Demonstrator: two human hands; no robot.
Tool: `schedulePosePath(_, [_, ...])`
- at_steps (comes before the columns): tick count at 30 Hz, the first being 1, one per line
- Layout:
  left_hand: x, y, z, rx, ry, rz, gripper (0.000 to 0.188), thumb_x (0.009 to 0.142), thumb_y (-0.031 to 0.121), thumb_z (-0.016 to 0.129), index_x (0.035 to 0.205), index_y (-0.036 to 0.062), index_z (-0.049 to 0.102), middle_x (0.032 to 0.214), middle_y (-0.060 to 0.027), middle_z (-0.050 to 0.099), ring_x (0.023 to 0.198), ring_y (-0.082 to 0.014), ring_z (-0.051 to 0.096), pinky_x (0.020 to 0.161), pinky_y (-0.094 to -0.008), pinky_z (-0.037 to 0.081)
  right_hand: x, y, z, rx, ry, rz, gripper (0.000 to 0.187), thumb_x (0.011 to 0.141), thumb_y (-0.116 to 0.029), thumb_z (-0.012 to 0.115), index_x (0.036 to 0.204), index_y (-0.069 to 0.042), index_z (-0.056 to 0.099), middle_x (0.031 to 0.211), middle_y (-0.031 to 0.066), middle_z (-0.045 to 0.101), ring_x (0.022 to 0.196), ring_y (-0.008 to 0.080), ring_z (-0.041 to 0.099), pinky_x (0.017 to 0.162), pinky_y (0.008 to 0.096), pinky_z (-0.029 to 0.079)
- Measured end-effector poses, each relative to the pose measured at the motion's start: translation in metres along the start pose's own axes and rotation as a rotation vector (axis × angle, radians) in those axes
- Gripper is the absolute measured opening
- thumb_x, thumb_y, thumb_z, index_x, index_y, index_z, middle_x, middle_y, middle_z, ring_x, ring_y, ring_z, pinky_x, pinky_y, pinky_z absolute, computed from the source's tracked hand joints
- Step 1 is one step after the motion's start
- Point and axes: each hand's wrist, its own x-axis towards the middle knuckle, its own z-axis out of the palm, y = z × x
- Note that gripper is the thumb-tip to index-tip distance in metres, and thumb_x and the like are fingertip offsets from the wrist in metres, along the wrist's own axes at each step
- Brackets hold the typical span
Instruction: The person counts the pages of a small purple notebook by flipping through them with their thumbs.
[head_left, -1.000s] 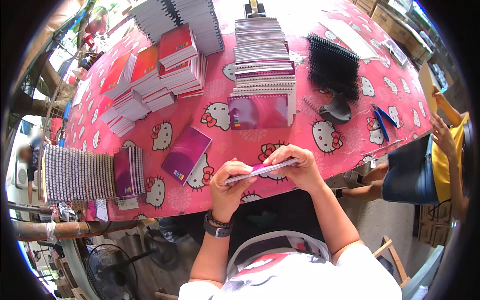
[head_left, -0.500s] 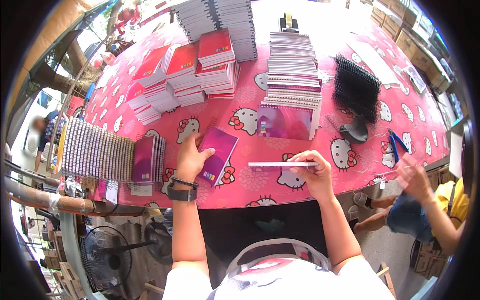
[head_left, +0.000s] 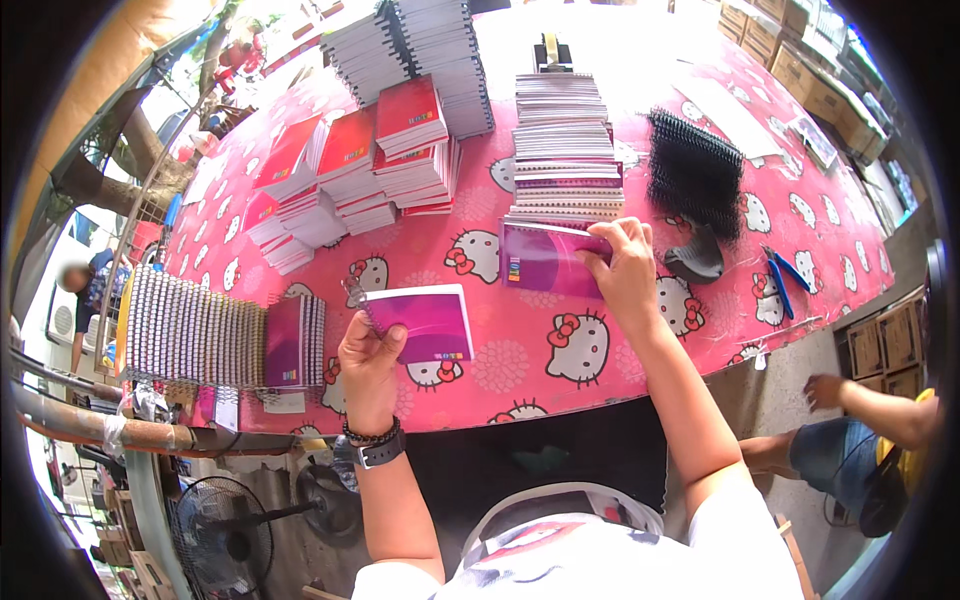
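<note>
A purple notebook (head_left: pixel 435 328) with a spiral along its left side is gripped by my left hand (head_left: pixel 370 368), thumb on the cover. Its white page edges show at the top and right. My right hand (head_left: pixel 628 268) pinches the right side of another purple notebook (head_left: pixel 545 260), at the front of a long row of unbound page blocks (head_left: pixel 565 150). Whether that notebook touches the row I cannot tell. Left of my left hand, finished-looking spiral notebooks (head_left: pixel 195 325) stand in a packed row, with purple covers (head_left: pixel 290 340) at its right end.
Red-covered page blocks (head_left: pixel 350 140) are stacked at the back left, before tall white stacks (head_left: pixel 455 70). Black spiral coils (head_left: pixel 695 170), a black tool (head_left: pixel 695 258) and blue-handled pliers (head_left: pixel 782 282) lie on the right. A person's hand (head_left: pixel 825 392) is beyond the table's right edge. A tape dispenser (head_left: pixel 550 52) stands behind the row.
My right hand has moved forward from the near middle to the row's front, where it grips a purple notebook. My left hand has turned its notebook more level and drawn it slightly nearer.
</note>
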Motion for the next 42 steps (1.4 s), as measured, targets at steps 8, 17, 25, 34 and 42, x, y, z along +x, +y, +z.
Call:
schedulePosePath(8, [-0.017,-0.018,0.019,-0.017,-0.048,-0.032,0.024,0.077,0.007,0.071,0.098,0.0028,0.061,0.090,-0.0012,0.063,0.079,-0.0075,0.056,0.073,-0.0241,0.044,-0.022,-0.060,-0.035,0.617,-0.149,-0.128,0.039,0.067,-0.015,0.077,0.102,-0.005,0.062,0.099,0.0106,0.061,0.094,0.0249,0.056,0.082,0.0350,0.045])
schedulePosePath(17, [-0.022,-0.025,0.034,0.040,-0.225,0.059,0.023,0.071,-0.001,0.072,0.090,0.0042,0.061,0.091,-0.0062,0.060,0.084,-0.0130,0.056,0.075,-0.0262,0.045,-0.045,-0.070,-0.035,0.747,-0.289,-0.211,0.026,0.068,-0.004,0.074,0.093,-0.004,0.068,0.081,0.0059,0.064,0.072,0.0156,0.057,0.060,0.0268,0.046])
schedulePosePath(25, [-0.025,-0.019,0.041,0.109,-0.204,0.103,0.025,0.069,-0.005,0.073,0.085,0.0049,0.056,0.084,-0.0045,0.057,0.081,-0.0125,0.055,0.071,-0.0257,0.045,-0.050,-0.081,-0.038,0.710,-0.237,-0.195,0.028,0.069,0.003,0.067,0.096,-0.004,0.066,0.081,0.0059,0.065,0.071,0.0191,0.057,0.064,0.0298,0.047])
schedulePosePath(34, [-0.023,-0.024,0.041,0.142,-0.229,0.224,0.029,0.066,-0.004,0.076,0.084,0.0065,0.055,0.085,-0.0038,0.054,0.080,-0.0116,0.054,0.070,-0.0250,0.046,-0.053,-0.076,-0.042,0.649,-0.199,-0.303,0.028,0.070,0.005,0.062,0.097,-0.001,0.064,0.084,0.0087,0.065,0.070,0.0227,0.059,0.064,0.0315,0.047])
schedulePosePath(42, [-0.028,-0.017,0.038,0.158,-0.204,0.192,0.027,0.067,-0.002,0.075,0.084,0.0058,0.056,0.083,-0.0030,0.056,0.075,-0.0106,0.054,0.068,-0.0240,0.044,-0.053,-0.080,-0.042,0.642,-0.220,-0.289,0.028,0.071,0.003,0.065,0.098,-0.001,0.063,0.086,0.0108,0.063,0.073,0.0245,0.059,0.065,0.0314,0.047])
